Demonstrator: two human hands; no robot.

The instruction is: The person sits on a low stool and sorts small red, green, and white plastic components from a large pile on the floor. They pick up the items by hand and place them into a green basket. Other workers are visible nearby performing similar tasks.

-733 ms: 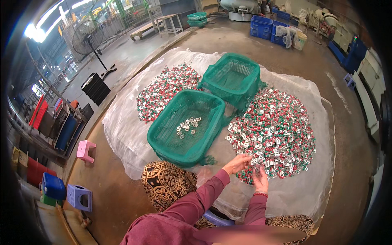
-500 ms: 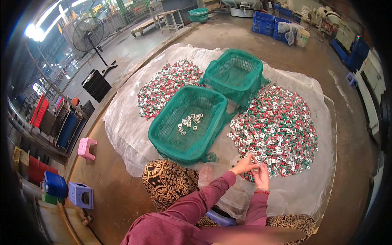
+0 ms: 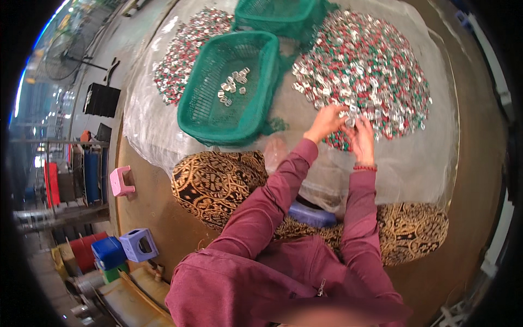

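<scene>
My left hand [image 3: 326, 123] and my right hand [image 3: 363, 140] meet at the near edge of a large pile of small parts [image 3: 362, 65]. Between their fingertips is a small silver buckle-like piece [image 3: 350, 122], which both pinch; its exact shape is too small to make out. Silver frame-shaped pieces lie mixed with red and green bits in the pile. To the left stands a green basket [image 3: 188, 117] draped in green netting, with a small group of silver pieces [image 3: 233, 83] on its bottom.
A second netted green basket [image 3: 277, 26] stands behind the first. Another pile of mixed pieces [image 3: 188, 52] lies far left. Everything rests on a translucent sheet [image 3: 155, 139]. A pink stool [image 3: 122, 181], a purple stool [image 3: 139, 244] and a black crate [image 3: 102, 100] stand at left.
The view has tipped downward, so the piles and baskets sit higher in the picture and more of my lap shows. Both hands stay together at the pile's near edge.
</scene>
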